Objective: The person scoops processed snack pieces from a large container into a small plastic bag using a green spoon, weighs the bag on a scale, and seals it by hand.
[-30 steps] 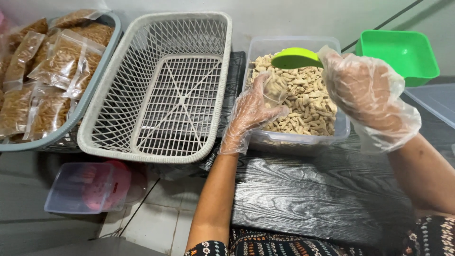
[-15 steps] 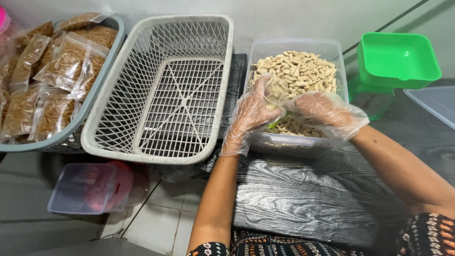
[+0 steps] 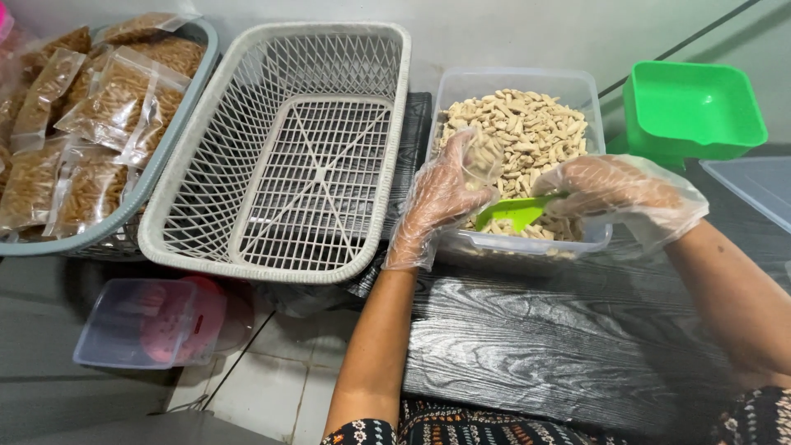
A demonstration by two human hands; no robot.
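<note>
A clear plastic tub full of pale finger-shaped snacks stands on the dark wood-grain table. My left hand, in a thin plastic glove, holds a small clear bag open over the tub's near left part. My right hand, also gloved, grips a green scoop that lies low among the snacks at the tub's front, its blade pointing toward the bag.
A white lattice basket sits empty left of the tub. Further left a grey basket holds several sealed snack bags. A green tray on a scale is at the right, a clear lid beside it. A clear box lies below on the floor.
My right hand came down from above the tub with the scoop, dipped into the snacks near the bag, then drew back to the right with the scoop showing again.
</note>
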